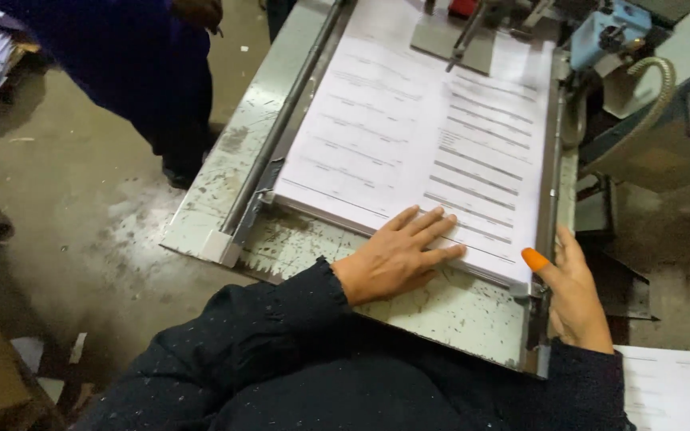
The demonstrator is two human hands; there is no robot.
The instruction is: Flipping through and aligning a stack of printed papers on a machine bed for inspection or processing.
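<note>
Printed sheets (409, 144) stacked mid-frame on the metal feed table (449, 307); left hand (397, 255) presses flat, fingers spread; right hand (576, 295), orange-capped thumb, steadies their corner, loosely open.

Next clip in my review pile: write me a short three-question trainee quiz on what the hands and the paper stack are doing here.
1. True or false: the left hand lies flat, fingers spread, on the near edge of the stack of printed sheets.
2. What sits on the right hand thumb?
A. an orange fingertip cover
B. a metal ring
C. a blue glove
3. Fill in: the stack rests on a worn ____ machine table.

Key
1. True.
2. A; the covered thumb is at the stack's right corner, beside the side rail.
3. Metal; its pale paint is scratched and chipped.
</note>
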